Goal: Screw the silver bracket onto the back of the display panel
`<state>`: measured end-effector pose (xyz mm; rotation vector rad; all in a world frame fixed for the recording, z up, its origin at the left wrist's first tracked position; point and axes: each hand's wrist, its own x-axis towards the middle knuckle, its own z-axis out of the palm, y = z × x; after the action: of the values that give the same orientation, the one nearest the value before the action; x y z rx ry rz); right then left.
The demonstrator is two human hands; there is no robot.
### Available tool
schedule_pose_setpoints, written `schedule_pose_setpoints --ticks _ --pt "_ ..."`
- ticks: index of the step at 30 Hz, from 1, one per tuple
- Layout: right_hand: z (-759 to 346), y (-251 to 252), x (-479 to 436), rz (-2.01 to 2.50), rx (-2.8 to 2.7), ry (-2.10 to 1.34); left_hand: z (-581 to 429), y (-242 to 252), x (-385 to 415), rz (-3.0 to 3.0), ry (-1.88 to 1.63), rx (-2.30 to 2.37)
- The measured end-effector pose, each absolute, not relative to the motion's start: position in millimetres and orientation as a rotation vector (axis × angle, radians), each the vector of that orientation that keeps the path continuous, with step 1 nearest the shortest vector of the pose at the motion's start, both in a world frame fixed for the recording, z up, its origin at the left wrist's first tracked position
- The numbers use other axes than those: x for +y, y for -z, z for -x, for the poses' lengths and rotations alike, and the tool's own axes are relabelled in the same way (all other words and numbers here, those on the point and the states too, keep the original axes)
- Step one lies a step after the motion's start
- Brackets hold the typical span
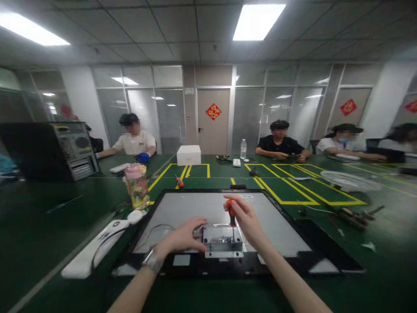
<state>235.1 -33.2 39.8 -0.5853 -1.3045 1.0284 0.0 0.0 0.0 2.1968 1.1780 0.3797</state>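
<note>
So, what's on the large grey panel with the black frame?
Thin wires and a small silver metal assembly, held by the left hand. The right hand holds an orange-and-black screwdriver over it. The panel beneath the assembly is hidden.

Left hand [183, 237] spread, right hand [246, 217] curled

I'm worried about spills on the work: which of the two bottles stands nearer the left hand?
The pink-lidded bottle, to the left of the framed panel. The other, a clear bottle, stands much farther back, beyond the panel.
</note>
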Motion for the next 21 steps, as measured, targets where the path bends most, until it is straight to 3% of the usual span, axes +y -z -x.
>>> schedule_pose_setpoints --ticks 21 --pt "-235.6 -37.2 -32.8 0.65 -1.324 -0.935 1.5 -1.5 -2.0 -2.201 -0.385 1.143"
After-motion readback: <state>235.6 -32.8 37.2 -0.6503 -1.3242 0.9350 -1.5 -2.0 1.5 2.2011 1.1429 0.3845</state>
